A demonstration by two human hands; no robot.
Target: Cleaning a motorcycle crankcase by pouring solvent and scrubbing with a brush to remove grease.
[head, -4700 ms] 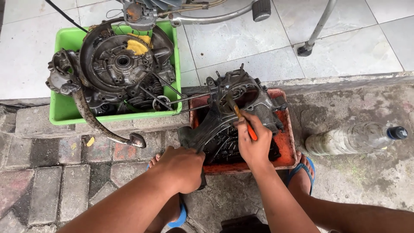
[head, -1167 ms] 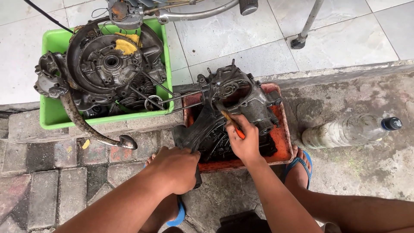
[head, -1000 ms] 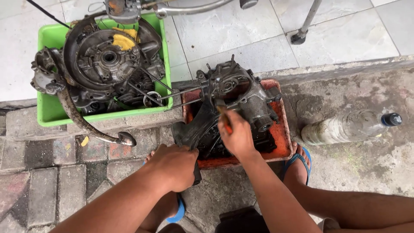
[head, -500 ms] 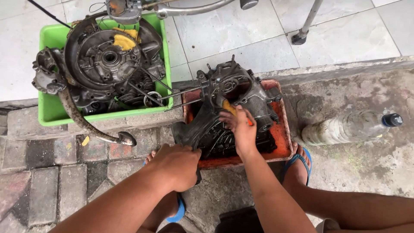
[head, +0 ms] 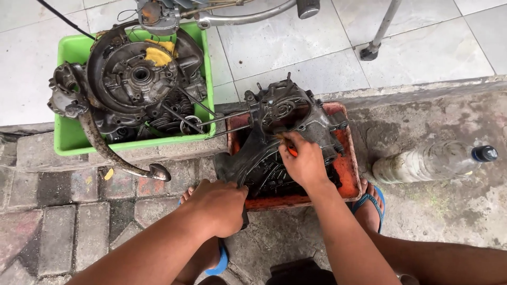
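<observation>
A dark, greasy metal engine casing [head: 288, 134] sits tilted in a shallow red-orange plastic tray [head: 347, 170] at the centre of the frame, its upper end rising over the tray's far rim. The right hand [head: 302, 161] rests on the middle of the casing with its fingers closed around a small brush with an orange handle [head: 290, 150], whose tip touches the metal. The left hand [head: 219, 206] is clamped on the casing's lower left corner, at the tray's near edge. Two thin metal rods [head: 222, 124] run from the casing toward the upper left, to a bright green plastic tub [head: 68, 140] holding a round, oily engine block with a yellow rag [head: 138, 79] on it. A curved metal kick lever [head: 113, 155] hangs over the tub's front wall onto the brick paving. At the right, a clear plastic bottle with a dark cap [head: 430, 162] lies on its side on the concrete. Blue sandals [head: 372, 203] show just under the tray.
</observation>
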